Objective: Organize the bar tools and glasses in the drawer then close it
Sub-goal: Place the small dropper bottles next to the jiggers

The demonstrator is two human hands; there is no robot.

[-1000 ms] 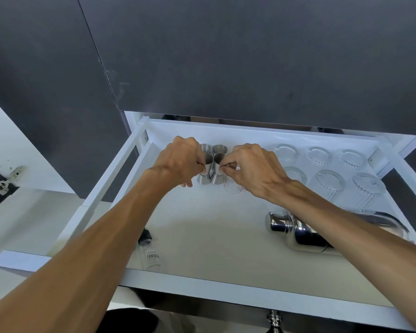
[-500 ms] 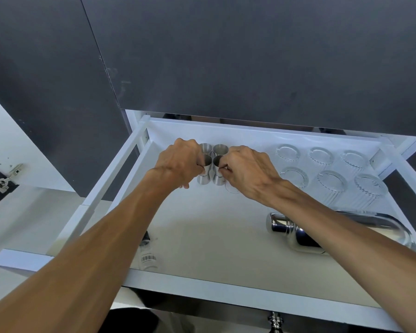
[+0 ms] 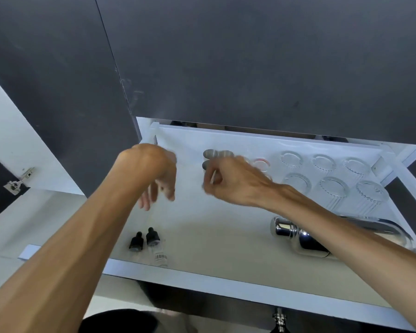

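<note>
The white drawer (image 3: 226,277) stands pulled out below dark cabinet fronts. A tight cluster of small metal cups (image 3: 211,153) sits at its back, left of centre. My right hand (image 3: 238,183) is at the front of that cluster with fingers curled, hiding the nearer cups; blur hides whether it grips one. My left hand (image 3: 154,171) hangs left of the cups, fingers loose and apart, holding nothing. Several ribbed glasses (image 3: 334,191) stand in rows at the back right. A steel shaker (image 3: 288,229) lies on its side under my right forearm. Two dropper bottles (image 3: 151,239) lie front left.
A small clear glass (image 3: 261,162) stands between the metal cups and the ribbed glasses. A dark cabinet door (image 3: 58,92) hangs open at the left, with a hinge (image 3: 17,181) on the white panel beside it. A metal tool tip (image 3: 280,318) shows below the drawer front.
My left hand has let go of the metal cups and swung left, opening. My right hand stays at the cups. The dropper bottles are now uncovered by my left arm.
</note>
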